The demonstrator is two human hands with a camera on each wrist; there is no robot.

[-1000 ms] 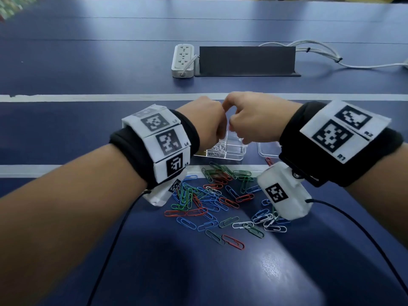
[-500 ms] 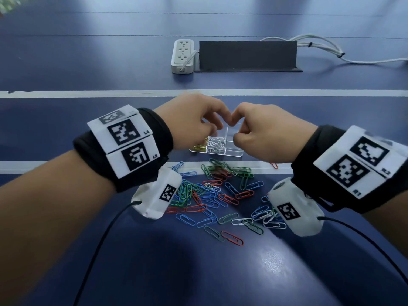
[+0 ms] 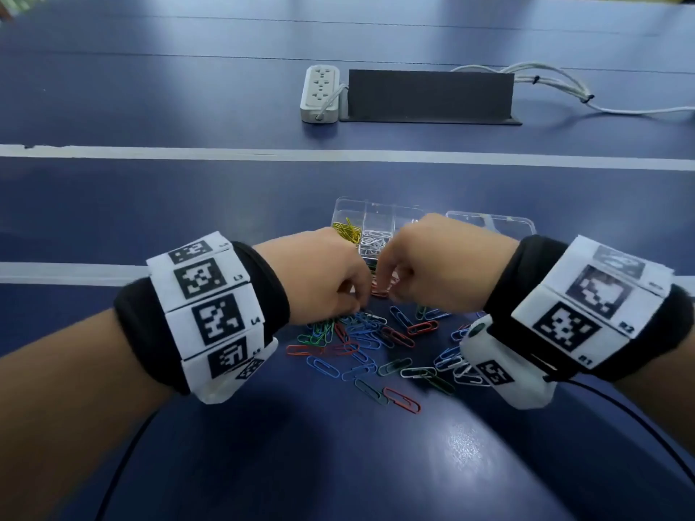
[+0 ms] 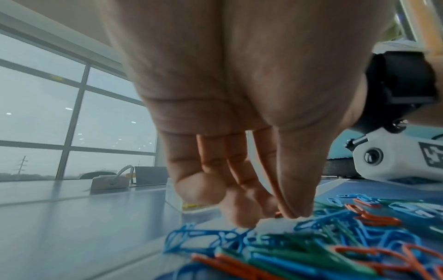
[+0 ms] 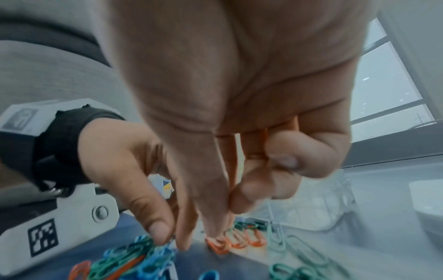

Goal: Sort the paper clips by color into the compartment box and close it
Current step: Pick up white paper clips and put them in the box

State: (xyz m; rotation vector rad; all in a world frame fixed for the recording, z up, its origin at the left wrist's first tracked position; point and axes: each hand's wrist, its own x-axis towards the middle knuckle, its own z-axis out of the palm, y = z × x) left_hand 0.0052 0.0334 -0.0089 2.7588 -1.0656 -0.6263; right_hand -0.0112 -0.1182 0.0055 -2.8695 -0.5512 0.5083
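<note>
A clear compartment box (image 3: 349, 204) stands open beyond my hands, with yellow clips (image 3: 348, 231) in its left cell and white clips (image 3: 376, 242) beside them. Its lid (image 3: 489, 220) lies flat to the right. A loose pile of blue, green, red and white paper clips (image 3: 361, 340) is spread on the blue table. My left hand (image 3: 357, 306) points down at the pile's far edge, thumb and fingers (image 4: 294, 208) close together on blue clips. My right hand (image 3: 381, 289) touches a cluster of red clips (image 5: 237, 242) with straight fingers (image 5: 214, 225). I see no clip held in either hand.
A white power strip (image 3: 319, 94), a black stand (image 3: 430, 94) and white cables (image 3: 564, 88) sit far back. White lines cross the table. The wrist cameras and their black cords hang just above the near part of the pile.
Both hands came down and toward me from above the box to the far edge of the pile. The box's cells are now uncovered.
</note>
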